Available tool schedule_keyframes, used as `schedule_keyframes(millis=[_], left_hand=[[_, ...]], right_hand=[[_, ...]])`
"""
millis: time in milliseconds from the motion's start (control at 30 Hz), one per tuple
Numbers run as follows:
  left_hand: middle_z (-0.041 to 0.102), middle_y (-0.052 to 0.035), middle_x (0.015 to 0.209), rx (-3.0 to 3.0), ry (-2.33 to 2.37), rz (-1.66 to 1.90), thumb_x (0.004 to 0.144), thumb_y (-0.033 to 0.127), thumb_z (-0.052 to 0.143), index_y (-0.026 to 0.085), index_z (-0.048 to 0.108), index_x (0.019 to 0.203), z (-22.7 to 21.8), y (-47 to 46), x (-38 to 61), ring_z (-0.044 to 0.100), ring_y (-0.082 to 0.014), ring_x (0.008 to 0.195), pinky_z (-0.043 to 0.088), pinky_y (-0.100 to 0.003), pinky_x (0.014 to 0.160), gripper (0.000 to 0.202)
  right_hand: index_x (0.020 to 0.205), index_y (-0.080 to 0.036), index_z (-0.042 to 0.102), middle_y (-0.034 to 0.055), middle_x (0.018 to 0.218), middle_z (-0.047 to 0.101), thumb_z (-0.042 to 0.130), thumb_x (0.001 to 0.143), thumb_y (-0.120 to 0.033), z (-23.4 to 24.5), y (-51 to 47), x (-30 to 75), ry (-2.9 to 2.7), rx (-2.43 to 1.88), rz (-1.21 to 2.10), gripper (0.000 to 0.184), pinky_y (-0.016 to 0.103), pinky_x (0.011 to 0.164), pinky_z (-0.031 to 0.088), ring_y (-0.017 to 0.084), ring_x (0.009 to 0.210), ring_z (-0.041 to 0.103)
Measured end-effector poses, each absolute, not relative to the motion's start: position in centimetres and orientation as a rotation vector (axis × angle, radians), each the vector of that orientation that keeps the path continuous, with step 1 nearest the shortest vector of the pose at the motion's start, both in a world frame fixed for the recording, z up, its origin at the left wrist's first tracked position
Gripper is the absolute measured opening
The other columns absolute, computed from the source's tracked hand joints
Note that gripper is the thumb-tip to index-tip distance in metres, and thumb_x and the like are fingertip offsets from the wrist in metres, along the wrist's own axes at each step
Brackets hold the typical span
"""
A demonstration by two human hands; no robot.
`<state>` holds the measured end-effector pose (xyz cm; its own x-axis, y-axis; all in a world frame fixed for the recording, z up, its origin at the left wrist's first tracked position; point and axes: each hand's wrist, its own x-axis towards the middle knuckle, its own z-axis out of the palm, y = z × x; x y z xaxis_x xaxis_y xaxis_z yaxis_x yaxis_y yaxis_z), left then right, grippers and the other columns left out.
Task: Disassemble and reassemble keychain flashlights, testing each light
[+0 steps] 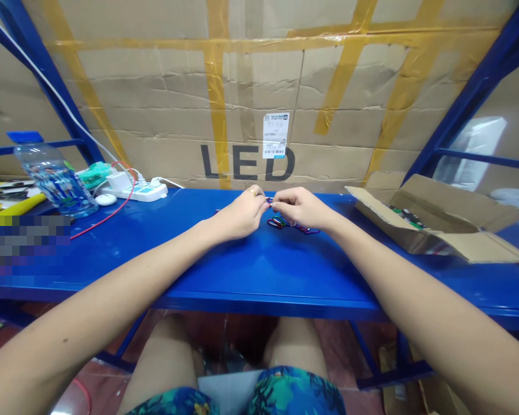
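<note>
Both my hands meet over the far middle of the blue shelf [259,271]. My left hand [242,213] is closed in a pinch, and my right hand [300,206] is pinched too. Between their fingertips they hold a small coloured clip [269,200]. Under the hands lies a chain of coloured clips [292,225], red, green and purple, trailing to the right on the shelf. A ring shows on a left finger.
An open cardboard box [432,222] with small items sits at the right. At the left stand a water bottle [54,178], a white power strip [134,189] with a red cable, and yellow-handled tools. A large taped carton marked LED [246,104] closes off the back.
</note>
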<state>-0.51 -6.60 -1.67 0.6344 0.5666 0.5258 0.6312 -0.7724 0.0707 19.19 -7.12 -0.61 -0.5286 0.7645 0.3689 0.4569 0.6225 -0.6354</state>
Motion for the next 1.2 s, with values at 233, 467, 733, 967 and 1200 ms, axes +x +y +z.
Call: schedule_keyframes(millis=[233,467,733,967,1200], left_hand=[[0.071,-0.0124,0.094,-2.735,-1.077,-0.653,0.099,0.024,0.041,0.014,0.063,0.094,-1.5,-6.9,-0.8,0.066,-0.0246,0.085,0.050,-0.037,0.075,0.025],[0.071,-0.0130,0.099,-2.652,-0.892,-0.775,0.099,0.023,0.042,0.013,0.063,0.099,-2.3,-6.8,-1.0,0.068,-0.0236,0.090,0.050,-0.035,0.078,0.022],[0.069,-0.0136,0.094,-2.581,-0.823,-0.767,0.100,0.023,0.038,0.012,0.061,0.101,-2.6,-6.5,-1.0,0.066,-0.0235,0.087,0.050,-0.035,0.076,0.025],[0.066,-0.0136,0.089,-2.493,-0.832,-0.680,0.101,0.024,0.034,0.012,0.061,0.098,-2.2,-6.5,-1.0,0.065,-0.0232,0.081,0.049,-0.035,0.071,0.029],[0.069,-0.0118,0.104,-2.565,-1.046,-0.956,0.099,0.022,0.038,0.014,0.057,0.110,-1.7,-6.4,-0.9,0.066,-0.0232,0.096,0.051,-0.037,0.082,0.024]], right_hand=[[0.065,-0.018,0.055,-0.0043,0.048,0.051,0.052,0.088,-0.024,-0.7,-7.2,19.0,-2.216,-0.974,0.650,0.024,0.025,0.050,0.034,0.010,0.046,0.046],[0.067,-0.018,0.056,-0.0055,0.044,0.045,0.058,0.086,-0.026,-0.9,-7.0,19.3,-2.061,-0.852,1.032,0.021,0.025,0.047,0.041,0.011,0.041,0.046],[0.066,-0.020,0.056,-0.0078,0.043,0.036,0.067,0.080,-0.028,-1.2,-6.7,19.2,-1.834,-0.835,1.346,0.020,0.027,0.044,0.041,0.009,0.040,0.036],[0.063,-0.019,0.055,-0.0087,0.041,0.031,0.063,0.080,-0.023,-1.3,-6.9,18.6,-1.705,-0.832,1.427,0.019,0.026,0.043,0.036,0.007,0.039,0.025],[0.070,-0.017,0.059,-0.0039,0.049,0.044,0.056,0.090,-0.037,-1.0,-6.2,19.3,-1.973,-1.037,0.725,0.029,0.027,0.051,0.032,0.011,0.047,0.039]])
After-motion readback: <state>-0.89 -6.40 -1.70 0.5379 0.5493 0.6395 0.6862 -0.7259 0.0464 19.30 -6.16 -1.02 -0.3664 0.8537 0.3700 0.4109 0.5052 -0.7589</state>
